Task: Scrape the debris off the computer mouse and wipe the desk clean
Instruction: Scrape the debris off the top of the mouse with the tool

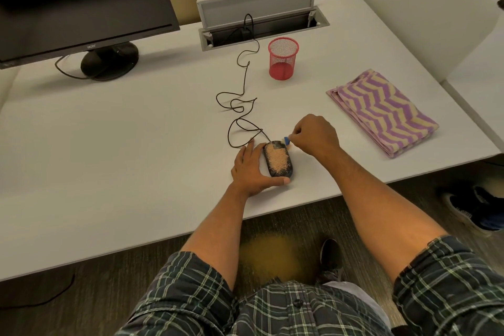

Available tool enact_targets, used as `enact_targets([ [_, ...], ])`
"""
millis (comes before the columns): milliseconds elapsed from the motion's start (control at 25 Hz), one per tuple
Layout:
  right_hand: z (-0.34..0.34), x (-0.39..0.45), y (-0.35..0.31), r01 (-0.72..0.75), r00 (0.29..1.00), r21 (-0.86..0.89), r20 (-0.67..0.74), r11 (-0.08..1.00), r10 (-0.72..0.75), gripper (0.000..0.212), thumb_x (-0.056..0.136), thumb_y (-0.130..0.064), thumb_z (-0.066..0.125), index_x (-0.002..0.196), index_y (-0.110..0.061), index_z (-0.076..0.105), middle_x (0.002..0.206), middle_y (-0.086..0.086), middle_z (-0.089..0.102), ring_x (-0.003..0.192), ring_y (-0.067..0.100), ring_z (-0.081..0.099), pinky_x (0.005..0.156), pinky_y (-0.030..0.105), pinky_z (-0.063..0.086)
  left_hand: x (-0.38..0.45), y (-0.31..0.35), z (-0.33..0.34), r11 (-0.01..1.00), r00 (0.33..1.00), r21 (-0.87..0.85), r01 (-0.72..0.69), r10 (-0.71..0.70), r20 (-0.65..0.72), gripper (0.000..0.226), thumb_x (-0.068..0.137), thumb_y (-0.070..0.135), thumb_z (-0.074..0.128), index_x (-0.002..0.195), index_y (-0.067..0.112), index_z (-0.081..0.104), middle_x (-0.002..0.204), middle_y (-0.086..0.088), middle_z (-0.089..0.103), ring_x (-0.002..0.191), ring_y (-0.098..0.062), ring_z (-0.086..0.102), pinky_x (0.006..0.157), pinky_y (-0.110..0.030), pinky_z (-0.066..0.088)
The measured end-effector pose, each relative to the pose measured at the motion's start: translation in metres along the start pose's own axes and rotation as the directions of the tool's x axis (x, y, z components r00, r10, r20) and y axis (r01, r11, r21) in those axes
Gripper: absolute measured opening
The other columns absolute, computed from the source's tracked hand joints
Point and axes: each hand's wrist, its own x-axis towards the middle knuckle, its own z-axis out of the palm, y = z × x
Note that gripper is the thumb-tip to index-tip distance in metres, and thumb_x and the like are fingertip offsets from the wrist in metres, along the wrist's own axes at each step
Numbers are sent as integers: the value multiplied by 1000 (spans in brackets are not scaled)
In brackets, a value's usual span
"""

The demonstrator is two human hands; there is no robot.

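Dim warm light, wide-angle edge distortion

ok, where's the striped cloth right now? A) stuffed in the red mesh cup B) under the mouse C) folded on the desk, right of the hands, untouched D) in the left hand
C: the striped cloth lies folded on the desk, clear of both hands.
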Motion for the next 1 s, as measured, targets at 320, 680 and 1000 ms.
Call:
enact_targets([
  [320,1,-2,-2,32,999,16,9,999,-32,15,86,-26,69,90,-16,80,87,3,76,75,19,67,69,33,58,1,0,0,1000,1000,7,0,0,8,123,61,72,81,158,41,11,167,13,-9,153,-17,-9,122,-51,8],
  [680,-5,-2,0,37,999,4,24,999,-37,13,82,-25,73,88,-16,81,86,2,76,73,18,66,63,28,53,2,-2,1,1000,1000,4,-2,2,-2,123,60,73,81,157,41,12,167,14,-9,153,-16,-9,121,-52,9],
  [1000,-5,0,3,52,997,-27,65,998,-51,16,83,-27,73,90,-14,80,87,4,76,72,18,66,62,26,50,0,0,0,1000,1000,0,3,-3,7,123,61,71,82,158,41,12,167,14,-9,153,-16,-9,122,-52,9],
])
